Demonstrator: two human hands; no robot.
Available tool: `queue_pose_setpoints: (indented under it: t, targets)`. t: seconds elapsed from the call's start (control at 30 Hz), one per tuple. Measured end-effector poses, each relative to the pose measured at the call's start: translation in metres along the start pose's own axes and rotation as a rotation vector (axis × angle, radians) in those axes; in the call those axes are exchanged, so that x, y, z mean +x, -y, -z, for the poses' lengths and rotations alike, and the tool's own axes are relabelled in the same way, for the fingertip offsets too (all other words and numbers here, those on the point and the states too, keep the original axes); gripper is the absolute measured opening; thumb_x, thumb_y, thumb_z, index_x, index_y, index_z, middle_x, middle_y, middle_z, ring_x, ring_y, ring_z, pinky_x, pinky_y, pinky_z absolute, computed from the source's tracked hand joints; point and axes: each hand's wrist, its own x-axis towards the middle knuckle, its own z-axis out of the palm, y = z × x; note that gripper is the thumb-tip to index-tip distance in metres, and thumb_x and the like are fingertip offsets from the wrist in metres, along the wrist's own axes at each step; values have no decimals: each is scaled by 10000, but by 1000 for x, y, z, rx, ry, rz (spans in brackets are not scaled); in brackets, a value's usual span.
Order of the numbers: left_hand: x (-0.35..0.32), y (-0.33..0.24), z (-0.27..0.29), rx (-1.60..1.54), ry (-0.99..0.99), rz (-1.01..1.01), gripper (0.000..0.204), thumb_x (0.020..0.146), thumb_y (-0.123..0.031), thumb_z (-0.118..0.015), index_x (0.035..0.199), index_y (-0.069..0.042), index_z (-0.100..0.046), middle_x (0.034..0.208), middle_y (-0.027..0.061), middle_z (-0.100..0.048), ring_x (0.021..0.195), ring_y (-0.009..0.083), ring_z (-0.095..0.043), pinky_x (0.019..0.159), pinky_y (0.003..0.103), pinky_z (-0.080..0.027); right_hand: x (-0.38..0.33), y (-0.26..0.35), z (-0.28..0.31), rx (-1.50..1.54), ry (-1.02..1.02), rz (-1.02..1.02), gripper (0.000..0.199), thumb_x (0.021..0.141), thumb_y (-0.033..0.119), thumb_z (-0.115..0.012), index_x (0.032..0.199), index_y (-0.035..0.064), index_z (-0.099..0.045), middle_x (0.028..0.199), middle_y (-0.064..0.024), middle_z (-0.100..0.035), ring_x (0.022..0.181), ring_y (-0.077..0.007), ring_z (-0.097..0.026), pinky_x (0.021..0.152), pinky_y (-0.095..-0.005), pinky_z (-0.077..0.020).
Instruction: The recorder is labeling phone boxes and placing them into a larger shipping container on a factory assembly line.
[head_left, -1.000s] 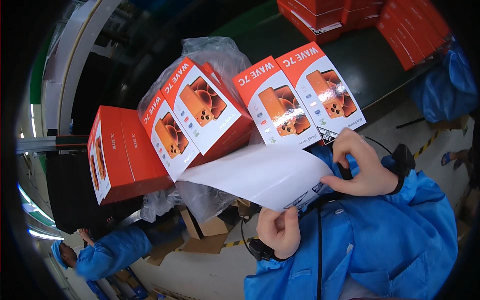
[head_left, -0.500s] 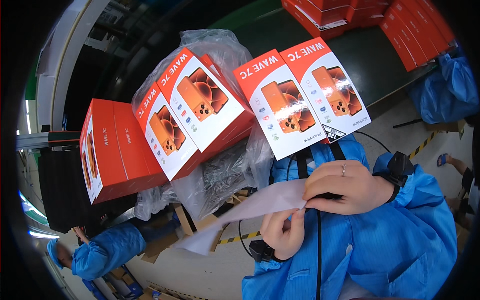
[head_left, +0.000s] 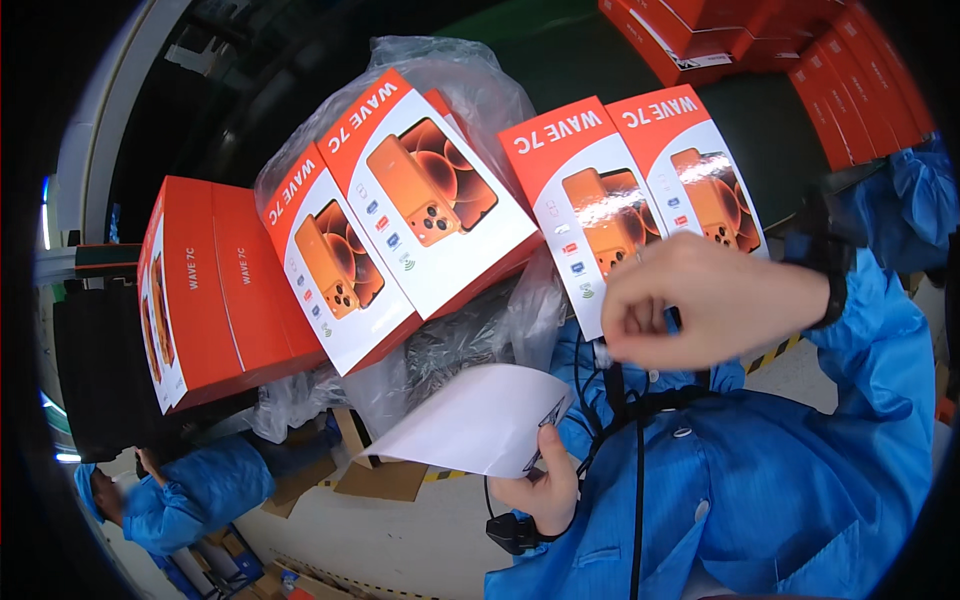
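Observation:
My left hand [head_left: 545, 492] pinches the lower right edge of a white backing sheet [head_left: 465, 420] between thumb and fingers. The sheet curls, and a black-and-white label shows near the thumb. Over the lower part of two upright-facing phone boxes, my right hand [head_left: 715, 300] is closed with fingers curled. A small whitish bit shows at its fingertips, too blurred to name. The left phone box [head_left: 560, 145] and the right phone box [head_left: 655, 120] lie side by side, orange-red and white; my right hand hides their lower corners.
Left of these, more phone boxes [head_left: 440, 270] rest on clear plastic wrap [head_left: 450, 60], beside red boxes on edge [head_left: 215, 290]. Stacked red boxes [head_left: 850, 90] stand at the far right. A person in blue [head_left: 200, 490] is at lower left, near open cardboard [head_left: 380, 480].
My right hand has left the sheet and moved up and right over the boxes. My left hand keeps the sheet, lowered and turned. The view has shifted slightly.

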Motion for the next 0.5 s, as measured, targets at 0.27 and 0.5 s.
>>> queue_pose_setpoints:
  t: [0.27,0.5]
  targets:
    - [5,5,-5,-47,7,57,189,767,-43,-650,923,59,-617,830,149,-656,717,217,-638,626,269,-466,22,-16,2,-144,11,-114,107,779,90,-614,772,-17,-611,597,-95,-597,500,-178,-579,499,-285,-451]
    - [4,11,3,36,173,28,297,824,-23,-593,1082,74,-480,980,176,-608,824,185,-622,732,270,-490,22,-19,4,-174,16,-111,106,774,96,-589,760,-8,-606,600,-105,-590,530,-224,-590,528,-320,-460]
